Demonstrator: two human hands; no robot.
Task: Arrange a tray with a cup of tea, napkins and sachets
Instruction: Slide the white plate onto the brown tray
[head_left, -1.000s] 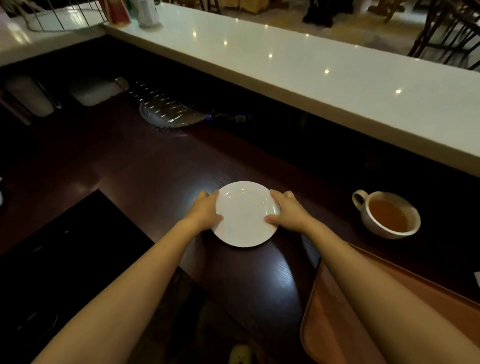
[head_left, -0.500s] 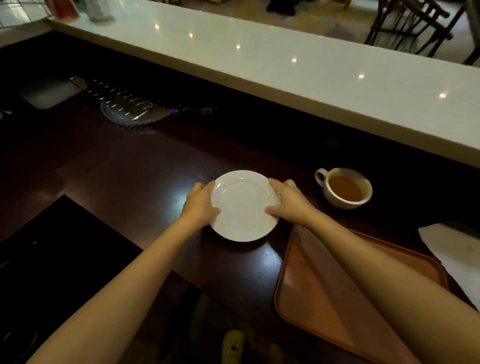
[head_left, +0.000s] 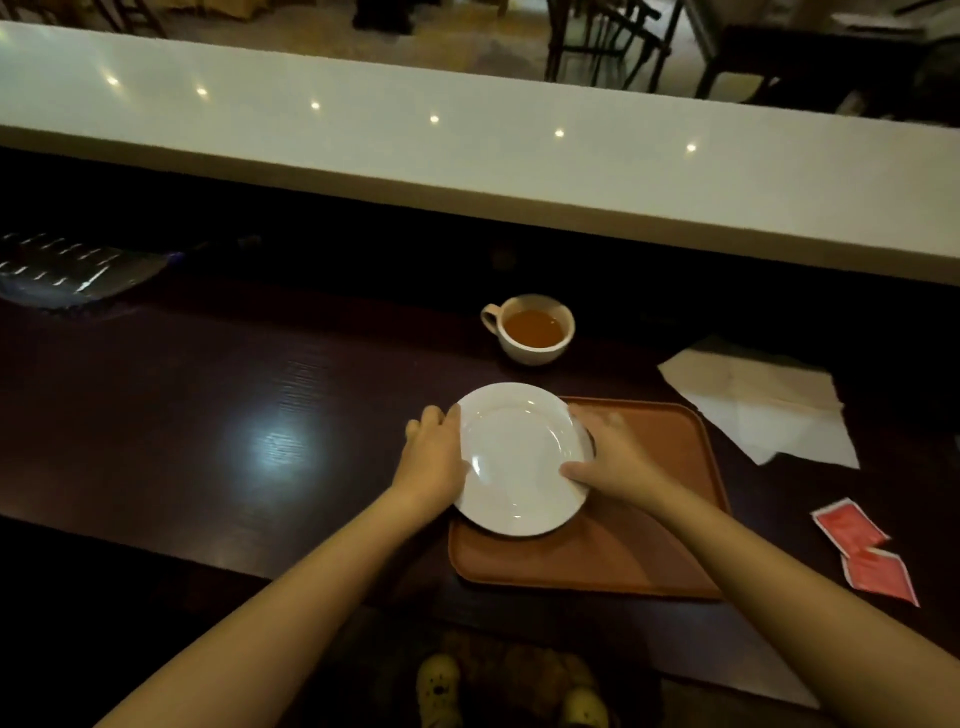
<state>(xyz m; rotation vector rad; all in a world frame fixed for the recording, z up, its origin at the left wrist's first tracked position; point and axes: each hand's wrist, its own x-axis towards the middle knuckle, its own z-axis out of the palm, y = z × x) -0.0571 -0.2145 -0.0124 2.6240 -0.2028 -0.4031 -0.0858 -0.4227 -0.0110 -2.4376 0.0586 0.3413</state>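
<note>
I hold a white saucer (head_left: 519, 457) by its two sides, my left hand (head_left: 434, 462) on its left rim and my right hand (head_left: 610, 460) on its right rim. The saucer is over the left end of an orange-brown tray (head_left: 654, 545) on the dark wooden counter. Behind the tray stands a white cup of tea (head_left: 532, 330), handle to the left. White napkins (head_left: 763, 405) lie unfolded to the right of the tray. Two red sachets (head_left: 865, 551) lie at the far right, near the counter's front edge.
A raised white bar top (head_left: 467, 150) runs across the back, with chairs beyond it. A shiny dish rack (head_left: 67, 270) sits at the far left. The dark counter (head_left: 234, 415) stretches left of the tray. Yellow slippers show below its front edge.
Both hands have carried the saucer to the right, from the bare counter onto the tray's left end. The view has swung right, bringing the napkins and sachets into sight.
</note>
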